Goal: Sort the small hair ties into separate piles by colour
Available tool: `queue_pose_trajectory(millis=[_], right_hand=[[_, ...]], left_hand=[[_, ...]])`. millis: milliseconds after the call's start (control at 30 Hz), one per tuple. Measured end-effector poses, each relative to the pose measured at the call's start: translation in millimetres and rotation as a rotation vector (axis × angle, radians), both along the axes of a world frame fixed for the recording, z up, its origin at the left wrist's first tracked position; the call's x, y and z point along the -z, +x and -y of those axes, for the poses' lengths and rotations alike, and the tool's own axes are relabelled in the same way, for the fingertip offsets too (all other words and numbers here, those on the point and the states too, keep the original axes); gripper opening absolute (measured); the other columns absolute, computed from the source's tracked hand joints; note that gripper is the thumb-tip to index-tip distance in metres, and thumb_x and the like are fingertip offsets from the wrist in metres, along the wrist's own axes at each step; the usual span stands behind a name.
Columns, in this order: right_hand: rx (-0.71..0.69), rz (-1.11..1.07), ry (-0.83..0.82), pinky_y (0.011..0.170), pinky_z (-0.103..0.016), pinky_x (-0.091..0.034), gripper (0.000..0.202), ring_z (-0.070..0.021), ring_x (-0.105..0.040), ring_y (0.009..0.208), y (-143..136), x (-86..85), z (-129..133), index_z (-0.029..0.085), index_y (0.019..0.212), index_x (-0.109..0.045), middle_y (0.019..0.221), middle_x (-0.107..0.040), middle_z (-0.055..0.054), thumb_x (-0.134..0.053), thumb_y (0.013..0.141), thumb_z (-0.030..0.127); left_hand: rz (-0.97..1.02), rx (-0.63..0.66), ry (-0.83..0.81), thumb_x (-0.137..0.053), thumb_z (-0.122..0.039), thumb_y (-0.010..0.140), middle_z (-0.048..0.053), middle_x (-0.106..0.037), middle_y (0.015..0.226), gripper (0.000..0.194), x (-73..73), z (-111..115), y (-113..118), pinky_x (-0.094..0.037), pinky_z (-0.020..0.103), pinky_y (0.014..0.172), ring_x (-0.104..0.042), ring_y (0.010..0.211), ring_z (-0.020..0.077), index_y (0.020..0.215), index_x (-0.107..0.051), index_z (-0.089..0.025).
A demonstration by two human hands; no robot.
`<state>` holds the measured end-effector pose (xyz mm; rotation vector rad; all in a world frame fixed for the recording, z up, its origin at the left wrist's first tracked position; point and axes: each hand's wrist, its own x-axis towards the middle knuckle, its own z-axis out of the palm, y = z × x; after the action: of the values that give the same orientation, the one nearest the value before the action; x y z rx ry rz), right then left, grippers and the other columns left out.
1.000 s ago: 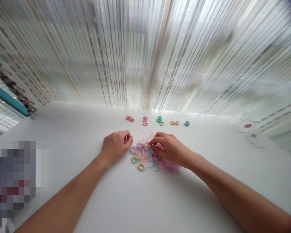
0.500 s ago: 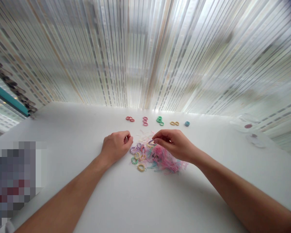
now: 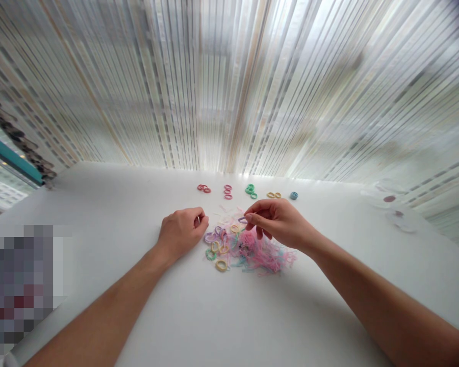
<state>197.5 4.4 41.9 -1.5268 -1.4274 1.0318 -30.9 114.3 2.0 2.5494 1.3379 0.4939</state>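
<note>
My right hand (image 3: 279, 221) pinches a purple hair tie (image 3: 243, 220) between thumb and fingertips, held just above a tangled heap of pink and pale blue small elastic bands (image 3: 265, 252). My left hand (image 3: 183, 229) rests on the table with its fingers curled in, and nothing shows in it. Close to its right side lie several loose hair ties: purple ones (image 3: 208, 237), yellow ones (image 3: 221, 265) and a green one (image 3: 210, 254). The heap is partly hidden under my right hand.
Along the back of the white table (image 3: 222, 316) runs a row of hair ties sorted by colour: red (image 3: 204, 188), pink (image 3: 228, 192), green (image 3: 250, 189), yellow (image 3: 274, 195) and blue (image 3: 294, 195). Clear plastic pieces (image 3: 401, 221) lie at right. A string curtain (image 3: 229, 92) hangs behind.
My right hand has lifted slightly with the purple hair tie, drawing it up off the heap and a little right. My left hand stays where it was.
</note>
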Motion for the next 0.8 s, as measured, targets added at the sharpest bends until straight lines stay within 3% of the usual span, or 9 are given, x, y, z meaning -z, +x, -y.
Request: queue_pose_trajectory(millis=[133,267,533,700,800], right_hand=[[-0.009,0.160,0.090,0.058,-0.026,-0.052,0.024,-0.0169,-0.068,0.067,5,-1.1,1,0.015,0.090,-0.074,0.074,-0.073,-0.007,-0.067,0.089,0.037],[0.017,0.306,0.167,0.062,-0.027,-0.053,0.021,-0.0169,-0.068,0.069,10,-4.6,2,0.017,0.092,-0.078,0.075,-0.074,-0.005,-0.067,0.089,0.034],[-0.018,0.286,0.178,0.066,-0.028,-0.058,0.014,-0.0167,-0.071,0.071,16,-7.5,3,0.017,0.092,-0.077,0.078,-0.076,-0.005,-0.069,0.086,0.026],[-0.072,0.358,0.204,0.070,-0.029,-0.060,0.013,-0.0174,-0.073,0.073,21,-11.1,5,0.020,0.092,-0.078,0.081,-0.077,-0.004,-0.071,0.085,0.028],[-0.033,0.368,0.232,0.076,-0.032,-0.062,0.015,-0.0197,-0.075,0.078,32,-18.6,6,0.021,0.094,-0.080,0.086,-0.079,-0.005,-0.074,0.083,0.031]], left_hand=[[-0.001,-0.003,-0.005,-0.047,-0.042,0.090,-0.001,-0.066,0.071,0.027,-0.8,0,0,-0.028,0.030,0.062,-0.056,0.066,0.0171,0.075,-0.061,-0.025],[0.001,0.000,-0.003,-0.047,-0.042,0.091,-0.002,-0.066,0.070,0.028,-1.2,1,-1,-0.029,0.030,0.062,-0.056,0.065,0.0167,0.074,-0.060,-0.024],[-0.019,0.003,-0.006,-0.045,-0.043,0.091,0.001,-0.069,0.073,0.030,-3.6,2,-1,-0.030,0.030,0.062,-0.060,0.069,0.0181,0.076,-0.063,-0.024],[-0.032,0.003,-0.005,-0.045,-0.043,0.092,0.001,-0.070,0.073,0.030,-3.5,2,-1,-0.031,0.030,0.062,-0.061,0.069,0.0183,0.077,-0.064,-0.024],[-0.026,0.002,0.004,-0.046,-0.042,0.092,0.000,-0.070,0.073,0.030,-2.6,2,-1,-0.031,0.030,0.061,-0.060,0.069,0.0185,0.077,-0.065,-0.025]])
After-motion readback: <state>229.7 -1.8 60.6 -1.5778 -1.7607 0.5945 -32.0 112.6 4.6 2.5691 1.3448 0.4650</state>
